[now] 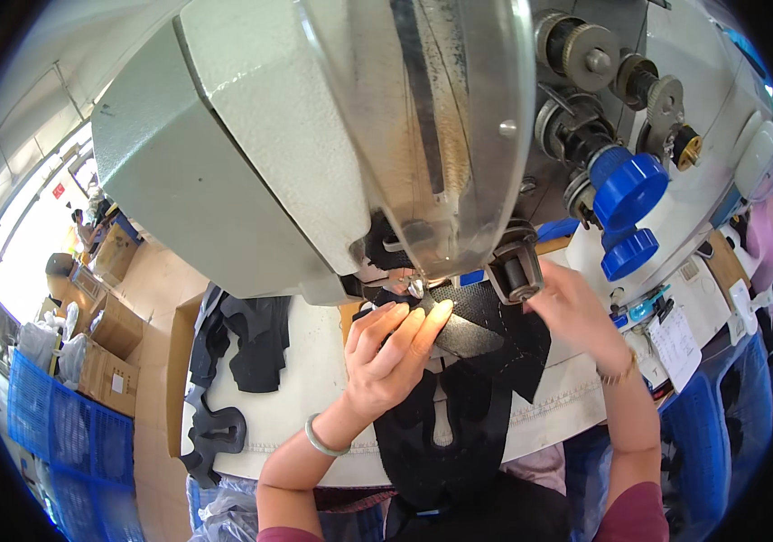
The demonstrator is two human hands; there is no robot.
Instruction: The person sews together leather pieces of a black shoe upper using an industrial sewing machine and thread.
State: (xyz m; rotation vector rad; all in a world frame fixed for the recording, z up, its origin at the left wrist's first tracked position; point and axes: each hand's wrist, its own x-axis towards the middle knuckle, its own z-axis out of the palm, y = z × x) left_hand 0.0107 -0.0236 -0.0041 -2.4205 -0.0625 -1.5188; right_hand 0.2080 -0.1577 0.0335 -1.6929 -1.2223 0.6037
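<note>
Under the needle area of a large grey-green sewing machine [251, 172] lies a black shoe upper piece [504, 348] with pale dotted lines and a shiny patch. My left hand [388, 357] is closed on its left side, bent fingertips pressed down close to the needle area; the thumb is hidden. At its right edge my right hand [576, 312] curls around the material, some fingers covered by the machine's roller part [517, 266]. More black material with a U-shaped cut-out [486, 415] hangs toward me over the table edge.
Black cut pieces [256, 343] lie on the white table [314, 415] at left. Blue thread spools or knobs [630, 190] stick out at right, above a written sheet [674, 348] and a teal tool [647, 305]. Blue crates [70, 415] and cardboard boxes [107, 370] stand far left.
</note>
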